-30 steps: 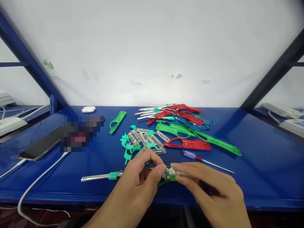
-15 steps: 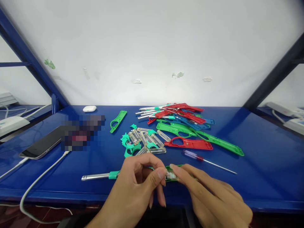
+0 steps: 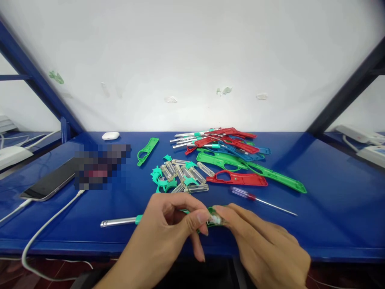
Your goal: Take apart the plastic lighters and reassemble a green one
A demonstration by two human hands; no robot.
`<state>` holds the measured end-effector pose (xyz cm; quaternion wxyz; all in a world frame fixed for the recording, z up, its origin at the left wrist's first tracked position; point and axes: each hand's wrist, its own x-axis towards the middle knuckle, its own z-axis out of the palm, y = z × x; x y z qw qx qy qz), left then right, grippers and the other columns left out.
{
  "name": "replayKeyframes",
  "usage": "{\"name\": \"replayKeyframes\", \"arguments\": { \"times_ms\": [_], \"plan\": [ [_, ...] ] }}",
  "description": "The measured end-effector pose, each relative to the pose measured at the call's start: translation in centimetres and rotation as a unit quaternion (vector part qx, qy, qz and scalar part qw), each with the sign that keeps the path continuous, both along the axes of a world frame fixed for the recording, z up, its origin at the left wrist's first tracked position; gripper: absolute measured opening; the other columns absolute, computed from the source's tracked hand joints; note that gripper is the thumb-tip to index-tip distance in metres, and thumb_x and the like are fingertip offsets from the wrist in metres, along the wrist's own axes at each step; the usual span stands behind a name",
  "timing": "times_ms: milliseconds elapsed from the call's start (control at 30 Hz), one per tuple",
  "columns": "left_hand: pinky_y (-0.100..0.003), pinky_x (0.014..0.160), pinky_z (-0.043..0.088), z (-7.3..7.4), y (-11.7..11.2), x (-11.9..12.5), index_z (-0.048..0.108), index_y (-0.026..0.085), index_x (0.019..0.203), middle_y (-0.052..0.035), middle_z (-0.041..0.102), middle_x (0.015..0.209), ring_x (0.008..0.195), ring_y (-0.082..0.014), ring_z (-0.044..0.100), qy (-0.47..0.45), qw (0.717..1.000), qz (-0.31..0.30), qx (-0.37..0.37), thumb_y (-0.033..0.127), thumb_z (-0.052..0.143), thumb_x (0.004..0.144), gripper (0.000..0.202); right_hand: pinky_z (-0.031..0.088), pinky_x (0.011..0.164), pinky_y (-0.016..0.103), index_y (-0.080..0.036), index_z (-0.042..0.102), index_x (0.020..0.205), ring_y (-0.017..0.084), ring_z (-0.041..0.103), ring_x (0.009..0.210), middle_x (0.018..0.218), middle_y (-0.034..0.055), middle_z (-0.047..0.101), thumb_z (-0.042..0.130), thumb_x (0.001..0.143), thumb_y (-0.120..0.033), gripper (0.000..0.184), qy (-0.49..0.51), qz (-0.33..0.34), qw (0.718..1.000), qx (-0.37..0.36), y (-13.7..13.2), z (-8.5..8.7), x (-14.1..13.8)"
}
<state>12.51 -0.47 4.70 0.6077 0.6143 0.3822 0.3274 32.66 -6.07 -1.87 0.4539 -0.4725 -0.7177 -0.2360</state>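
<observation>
My left hand (image 3: 168,237) and my right hand (image 3: 264,245) meet at the front of the blue table (image 3: 331,200). Both pinch a green lighter shell (image 3: 214,212) with a small clear part (image 3: 215,219) held between the fingertips. A metal tube with a teal collar (image 3: 120,221) sticks out to the left from under my left hand. Just beyond the hands lies a heap of clear gas tanks and teal pieces (image 3: 180,176).
A pile of red, green and blue lighter shells (image 3: 231,160) lies at the middle right. A screwdriver (image 3: 261,200) rests right of the hands. One green shell (image 3: 147,150), a white earbud case (image 3: 110,135), a phone (image 3: 48,182) and a white cable (image 3: 45,228) sit on the left.
My fingertips have drawn closer together on the clear part and the green shell. The right hand's fingers have curled inward. The view has shifted slightly.
</observation>
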Motion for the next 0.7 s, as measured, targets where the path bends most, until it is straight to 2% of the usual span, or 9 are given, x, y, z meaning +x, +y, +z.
{"name": "replayKeyframes", "arguments": {
  "times_ms": [67,100,167,233,300,433,600,700],
  "plan": [
    [-0.018,0.052,0.043,-0.2,0.5,-0.5,0.080,0.023,0.083,0.0048,0.072,0.068,0.048,-0.0079,0.067,0.049,0.992,0.034,0.112,0.035,0.073,0.098,0.021,0.064,0.082,0.015,-0.026,0.080,0.113,0.012,0.084,0.085,0.104,-0.0048,0.086,0.065,0.105,-0.009,0.025,0.075,0.010,0.997,-0.009,0.1,0.2,-0.3],
    [-0.018,0.053,0.044,-0.4,0.9,-0.8,0.081,0.025,0.087,0.0053,0.073,0.069,0.052,-0.0081,0.067,0.080,0.976,0.055,0.193,0.031,0.070,0.100,0.019,0.064,0.082,0.015,-0.027,0.079,0.114,0.011,0.083,0.084,0.104,-0.0057,0.086,0.067,0.104,-0.011,0.022,0.113,0.015,0.993,-0.021,0.1,0.3,-0.3],
    [-0.019,0.062,0.049,-1.0,1.6,-1.4,0.080,0.026,0.095,0.0054,0.077,0.079,0.066,-0.0097,0.071,0.153,0.919,0.071,0.358,0.023,0.066,0.102,0.016,0.064,0.083,0.015,-0.028,0.078,0.115,0.011,0.082,0.081,0.104,-0.0072,0.085,0.071,0.102,-0.014,0.020,0.167,0.019,0.985,-0.048,0.2,0.7,-0.3],
    [-0.022,0.075,0.052,-1.6,2.3,-1.8,0.079,0.026,0.100,0.0039,0.079,0.094,0.082,-0.0124,0.072,0.214,0.863,0.044,0.456,0.017,0.064,0.104,0.018,0.065,0.081,0.016,-0.029,0.079,0.114,0.011,0.081,0.076,0.103,-0.0079,0.085,0.073,0.100,-0.016,0.019,0.196,0.014,0.978,-0.066,0.4,0.9,-0.2],
    [-0.026,0.082,0.053,-1.9,2.8,-2.2,0.078,0.026,0.102,0.0024,0.078,0.099,0.092,-0.0159,0.069,0.250,0.840,0.009,0.482,0.015,0.061,0.105,0.020,0.066,0.080,0.017,-0.029,0.079,0.116,0.012,0.081,0.076,0.105,-0.0069,0.085,0.073,0.100,-0.017,0.020,0.201,0.019,0.975,-0.093,0.6,0.9,-0.1],
    [-0.032,0.086,0.053,-1.9,3.0,-2.4,0.077,0.026,0.107,-0.0008,0.075,0.104,0.095,-0.0195,0.065,0.288,0.827,-0.040,0.481,0.015,0.052,0.109,0.027,0.066,0.077,0.019,-0.029,0.078,0.121,0.014,0.082,0.077,0.107,-0.0045,0.085,0.071,0.102,-0.020,0.022,0.200,0.024,0.969,-0.144,0.8,0.6,-0.1],
    [-0.035,0.088,0.053,-0.9,3.0,-1.6,0.075,0.025,0.108,-0.0023,0.074,0.109,0.103,-0.0218,0.067,0.359,0.800,-0.110,0.467,0.023,0.050,0.113,0.026,0.060,0.062,0.018,-0.028,0.071,0.122,0.013,0.079,0.069,0.093,-0.0051,0.084,0.063,0.108,-0.030,0.016,0.217,0.008,0.959,-0.183,0.7,1.0,-0.5],
    [-0.037,0.085,0.054,-0.1,3.3,-0.4,0.077,0.023,0.100,-0.0033,0.075,0.102,0.098,-0.0237,0.069,0.392,0.780,-0.134,0.469,0.027,0.056,0.111,0.024,0.053,0.054,0.017,-0.029,0.067,0.123,0.011,0.078,0.065,0.086,-0.0081,0.082,0.059,0.111,-0.032,0.015,0.229,0.008,0.953,-0.199,0.6,1.3,-0.7]
  ]
}}
